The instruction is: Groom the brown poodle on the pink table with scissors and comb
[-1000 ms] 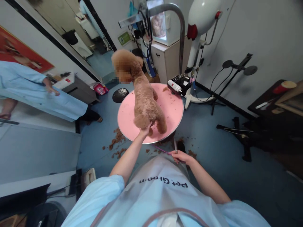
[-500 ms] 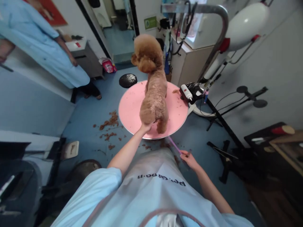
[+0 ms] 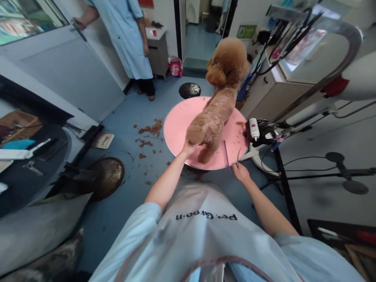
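A curly brown poodle-like dog [image 3: 219, 113] stands on a round pink grooming table [image 3: 176, 121], facing away from me. My left hand [image 3: 190, 148] is closed at its left hind leg, just below the fluffy rump; fur hides some of the fingers. Near the table's front right edge, my right hand [image 3: 241, 172] grips slim metal scissors [image 3: 238, 157], blades pointing up. A thin purple comb [image 3: 226, 154] lies just left of that hand, its lower end jutting past the table rim.
Clipped brown fur [image 3: 151, 128] litters the floor. A white bottle [image 3: 254, 129] sits in a black holder at the table's right, under a metal arm [image 3: 320, 82]. A person in a blue smock [image 3: 120, 39] holds a door handle. A black stool [image 3: 189, 90] stands behind the table.
The purple comb has left my right hand and now lies at the table edge. That hand has risen toward the rim with the scissors. My view has turned left; my left hand stays at the dog.
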The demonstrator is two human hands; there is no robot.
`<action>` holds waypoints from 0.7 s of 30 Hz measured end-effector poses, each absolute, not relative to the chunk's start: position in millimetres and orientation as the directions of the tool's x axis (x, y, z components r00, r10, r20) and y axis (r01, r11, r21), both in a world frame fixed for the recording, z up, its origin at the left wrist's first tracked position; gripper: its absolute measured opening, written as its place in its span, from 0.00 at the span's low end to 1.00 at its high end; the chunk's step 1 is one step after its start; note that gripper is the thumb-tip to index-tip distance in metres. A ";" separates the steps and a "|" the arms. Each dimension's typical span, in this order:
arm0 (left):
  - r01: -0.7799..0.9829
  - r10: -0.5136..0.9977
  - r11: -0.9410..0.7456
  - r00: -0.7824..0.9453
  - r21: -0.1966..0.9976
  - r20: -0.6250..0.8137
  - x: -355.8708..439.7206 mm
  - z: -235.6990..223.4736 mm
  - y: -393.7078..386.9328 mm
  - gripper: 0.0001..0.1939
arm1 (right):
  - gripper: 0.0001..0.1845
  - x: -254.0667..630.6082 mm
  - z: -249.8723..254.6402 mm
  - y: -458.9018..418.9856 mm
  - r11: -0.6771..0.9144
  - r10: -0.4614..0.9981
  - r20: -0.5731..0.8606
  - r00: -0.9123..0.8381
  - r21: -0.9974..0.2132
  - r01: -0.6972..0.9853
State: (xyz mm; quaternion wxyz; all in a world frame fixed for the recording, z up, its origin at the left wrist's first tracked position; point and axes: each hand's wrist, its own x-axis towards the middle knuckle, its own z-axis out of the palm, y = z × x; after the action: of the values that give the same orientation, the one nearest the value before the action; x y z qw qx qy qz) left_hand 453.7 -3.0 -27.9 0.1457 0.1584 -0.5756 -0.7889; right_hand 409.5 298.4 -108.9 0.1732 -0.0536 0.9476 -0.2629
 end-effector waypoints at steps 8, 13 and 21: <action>0.053 -0.354 -0.319 -0.933 0.946 -0.067 453.0 -29.3 -10.1 0.23 | 0.19 476.6 -53.7 233.4 0.500 -0.754 -0.626 -0.201 -0.744 0.443; -0.006 -0.313 -0.379 -0.940 0.925 -0.135 453.5 -17.6 -18.5 0.23 | 0.29 477.0 -23.5 215.4 0.306 -0.866 -0.490 -0.102 -0.680 0.667; -0.102 -0.227 -0.392 -0.952 0.914 -0.204 448.8 -19.2 -27.1 0.20 | 0.22 476.0 -30.4 202.0 0.158 -0.775 -0.535 -0.336 -0.679 0.717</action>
State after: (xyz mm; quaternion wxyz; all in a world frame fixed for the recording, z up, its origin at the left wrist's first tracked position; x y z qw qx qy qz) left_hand 448.8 -27.1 -19.2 0.0380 0.1496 -0.5502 -0.8206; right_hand 476.0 202.0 -30.4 0.5754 -0.0291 0.4976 -0.6484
